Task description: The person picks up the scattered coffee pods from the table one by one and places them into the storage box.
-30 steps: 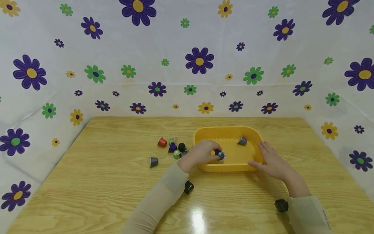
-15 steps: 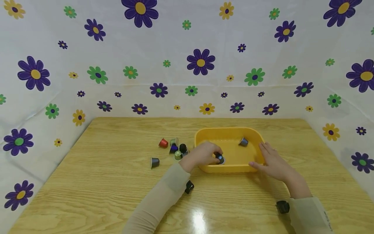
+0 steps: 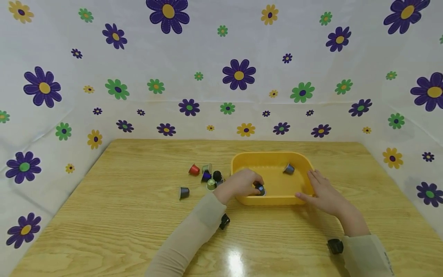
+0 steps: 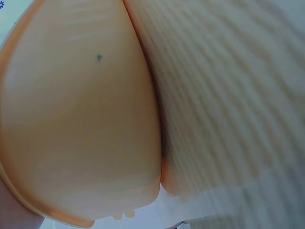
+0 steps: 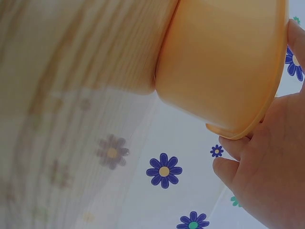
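In the head view, a yellow plastic tray stands on the table. My left hand reaches over its left side and pinches a dark coffee capsule low inside, close to the front wall. My fingers partly hide that capsule. Another blue-grey coffee capsule lies on its side at the tray's back right. My right hand grips the tray's front right corner, thumb on the front rim and fingers along the right end. The right wrist view shows these fingers at the rim. The left wrist view shows mainly the tray's outside.
Left of the tray, several capsules lie close together, among them a red capsule, a dark blue capsule and a pale green capsule. A grey capsule lies apart, nearer the front. Flower-printed cloth encloses the wooden table.
My left hand has lowered the dark capsule slightly towards the tray's front wall. My right hand stays on the tray's corner. The head view has shifted a little.
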The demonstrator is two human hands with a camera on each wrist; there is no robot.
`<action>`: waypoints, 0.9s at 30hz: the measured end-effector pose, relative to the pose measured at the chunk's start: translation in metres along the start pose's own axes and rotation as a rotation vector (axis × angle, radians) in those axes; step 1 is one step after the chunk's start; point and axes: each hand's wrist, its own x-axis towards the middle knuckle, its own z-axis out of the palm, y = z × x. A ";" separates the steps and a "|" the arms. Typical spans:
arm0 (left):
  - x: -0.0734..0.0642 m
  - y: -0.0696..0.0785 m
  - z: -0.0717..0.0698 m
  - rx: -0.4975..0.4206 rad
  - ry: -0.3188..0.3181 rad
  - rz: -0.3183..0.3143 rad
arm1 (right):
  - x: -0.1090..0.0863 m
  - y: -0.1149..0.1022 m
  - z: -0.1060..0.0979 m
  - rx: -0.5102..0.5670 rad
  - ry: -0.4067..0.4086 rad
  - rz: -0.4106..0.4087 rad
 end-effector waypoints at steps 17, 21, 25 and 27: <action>0.000 0.002 -0.001 -0.020 -0.043 -0.019 | -0.002 -0.001 0.000 0.010 -0.005 0.002; 0.000 0.002 -0.002 -0.009 -0.062 -0.038 | -0.001 0.000 0.000 0.009 -0.001 -0.003; 0.000 0.003 -0.003 -0.003 -0.076 -0.051 | 0.000 0.001 0.000 0.010 0.001 -0.005; 0.000 0.004 -0.003 -0.003 -0.081 -0.054 | 0.000 0.001 0.000 0.008 0.000 -0.006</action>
